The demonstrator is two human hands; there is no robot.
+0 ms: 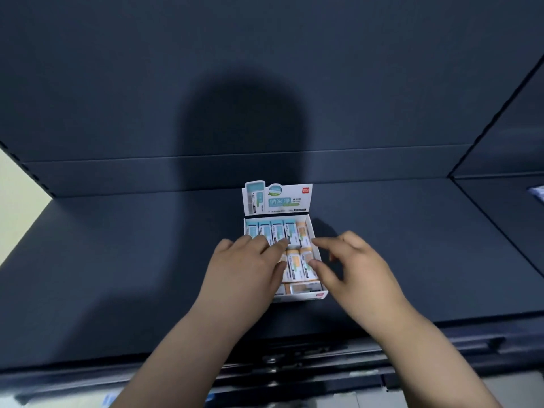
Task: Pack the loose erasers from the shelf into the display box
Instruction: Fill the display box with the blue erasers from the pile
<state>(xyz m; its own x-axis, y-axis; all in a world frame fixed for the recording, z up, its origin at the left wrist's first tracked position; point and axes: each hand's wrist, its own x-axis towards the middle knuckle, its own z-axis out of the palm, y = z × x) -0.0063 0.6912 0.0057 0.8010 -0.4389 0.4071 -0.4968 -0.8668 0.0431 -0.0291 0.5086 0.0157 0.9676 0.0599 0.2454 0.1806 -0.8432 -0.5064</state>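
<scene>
A white display box (pixel 312 295) with an upright printed lid (pixel 276 199) stands on the dark shelf (pixel 117 260). Inside it lie several wrapped erasers: a far row in blue sleeves (pixel 277 229) with one orange at its right end, and orange-sleeved ones (pixel 298 265) nearer me. My left hand (pixel 245 262) lies flat over the box's left half, fingers resting on the erasers and hiding those beneath. My right hand (pixel 350 265) hovers at the box's right wall, fingers loosely spread, thumb near the orange erasers, holding nothing.
The shelf's back panel (pixel 265 83) rises right behind the box. A neighbouring shelf bay at the right holds a small pale packet (pixel 537 193) at the frame edge. The shelf's front rail (pixel 294 357) runs under my forearms.
</scene>
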